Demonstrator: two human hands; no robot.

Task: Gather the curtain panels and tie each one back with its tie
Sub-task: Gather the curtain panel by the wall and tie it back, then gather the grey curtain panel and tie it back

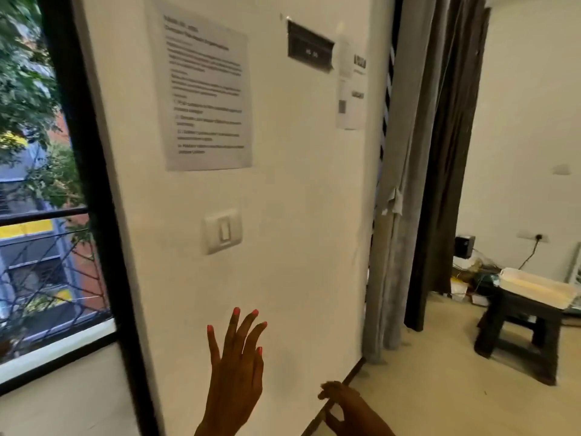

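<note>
Window (47, 184) left of wall (298, 247), curtains (418, 184) right.

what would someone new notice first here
A left hand with spread fingers and pink nails is raised low in the middle, in front of a white wall. High on that wall hangs a printed sheet. Just right of the wall, a grey curtain and a dark curtain hang bunched together.

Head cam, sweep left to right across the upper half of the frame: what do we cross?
window → black window frame → printed sheet on the wall → black wall plaque → small white notice → grey curtain → dark curtain → far white wall
</note>
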